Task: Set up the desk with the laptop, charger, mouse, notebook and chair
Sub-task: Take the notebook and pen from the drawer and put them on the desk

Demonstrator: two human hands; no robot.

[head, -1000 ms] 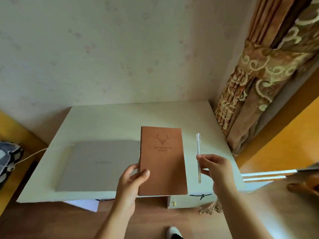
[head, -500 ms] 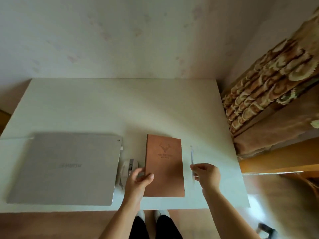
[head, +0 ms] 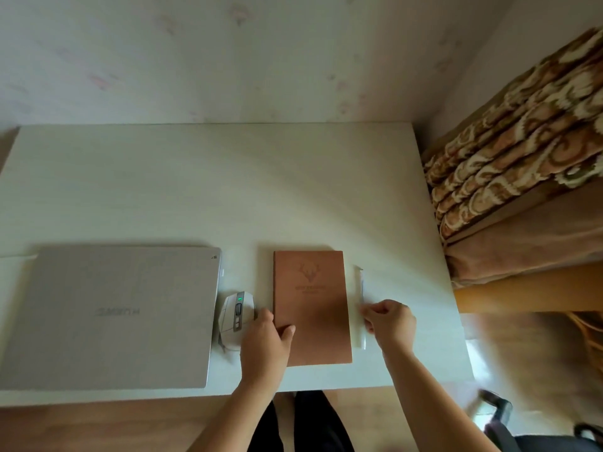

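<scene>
Brown notebook (head: 311, 306) gripped by left hand (head: 266, 345), mouse (head: 235, 318) beside, right hand (head: 390, 322) pinching pen (head: 361, 288)

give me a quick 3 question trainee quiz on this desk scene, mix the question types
1. True or false: the laptop lid is open.
2. What lies directly between the laptop and the notebook? A) pen B) mouse C) charger
3. Fill in: the right hand pinches the ____, which lies right of the notebook.

Key:
1. False: the lid is closed, flat on the desk.
2. B: the mouse, with the left hand beside it, thumb on the notebook.
3. pen
</scene>
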